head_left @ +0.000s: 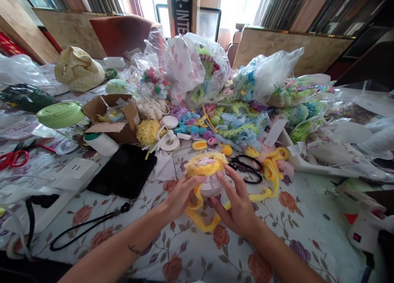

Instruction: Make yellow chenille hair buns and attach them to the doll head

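A small round piece with a fluffy yellow rim (pixel 205 163) and a clear lower part is held between my two hands. My left hand (pixel 181 192) grips its left side, fingers partly hidden behind it. My right hand (pixel 235 201) touches the right side with its fingertips, the fingers curved around the clear part. A thick yellow fuzzy strand (pixel 261 195) loops below the piece and runs off to the right. Black-handled scissors (pixel 248 168) lie just beyond my right hand.
A black flat pouch (pixel 123 172) and white power adapter (pixel 74 174) lie left. Behind are a cardboard box (pixel 112 115), a yellow pompom (pixel 149 132), colourful fuzzy pieces (pixel 240 119) and plastic bags (pixel 184 65). A glue gun (pixel 366 217) stands right; red scissors (pixel 14 159) lie far left.
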Available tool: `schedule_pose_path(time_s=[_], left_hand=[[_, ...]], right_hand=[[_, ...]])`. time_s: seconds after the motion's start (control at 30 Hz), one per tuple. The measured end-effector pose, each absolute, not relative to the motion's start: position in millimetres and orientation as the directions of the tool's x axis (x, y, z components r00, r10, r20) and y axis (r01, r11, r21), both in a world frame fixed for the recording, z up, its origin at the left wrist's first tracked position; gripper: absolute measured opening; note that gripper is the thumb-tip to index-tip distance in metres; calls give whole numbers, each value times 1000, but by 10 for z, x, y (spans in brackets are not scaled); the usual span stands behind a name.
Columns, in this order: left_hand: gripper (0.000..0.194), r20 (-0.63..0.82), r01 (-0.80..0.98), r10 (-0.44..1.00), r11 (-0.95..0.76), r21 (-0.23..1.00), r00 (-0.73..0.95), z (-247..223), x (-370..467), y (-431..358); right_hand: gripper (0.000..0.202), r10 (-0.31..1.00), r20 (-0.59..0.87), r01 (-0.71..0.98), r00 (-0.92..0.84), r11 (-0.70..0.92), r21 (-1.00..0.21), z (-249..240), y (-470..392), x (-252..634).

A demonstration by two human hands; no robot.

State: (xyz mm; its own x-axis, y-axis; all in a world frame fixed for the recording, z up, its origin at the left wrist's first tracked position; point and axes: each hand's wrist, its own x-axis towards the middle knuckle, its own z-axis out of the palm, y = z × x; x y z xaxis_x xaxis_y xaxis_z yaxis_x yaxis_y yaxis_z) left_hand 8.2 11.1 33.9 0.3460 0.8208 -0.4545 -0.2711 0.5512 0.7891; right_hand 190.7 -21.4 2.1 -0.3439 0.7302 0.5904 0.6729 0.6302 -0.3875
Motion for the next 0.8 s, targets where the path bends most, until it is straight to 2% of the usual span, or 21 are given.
schedule_pose_path(time_s=[0.07,0.13,0.2,0.27,0.53,0.67,0.8], left_hand=[[26,-439,-277,809,558,783,391,347,66,117],[29,-418,-280,805,553,784,421,349,55,121],[27,-416,-279,810,548,789,413,342,52,120],[24,-444,-275,810,559,782,383,335,55,115],[15,-444,-371,805,582,724,394,299,61,114],[20,-431,-423,792,600,679,432,265,31,123],[28,-422,-306,796,570,762,434,305,32,115]], right_hand=[[71,722,605,679,-337,631,-375,39,-220,1911],[67,680,627,690,-380,660,-298,58,-214,1906],[63,653,615,702,-441,678,-216,71,-192,1894],[61,662,583,708,-471,678,-199,73,-163,1883],[59,753,500,632,-427,644,-430,10,-117,1912],[60,742,507,600,-439,662,-449,10,-123,1918],[60,733,511,598,-449,672,-437,15,-138,1915]])
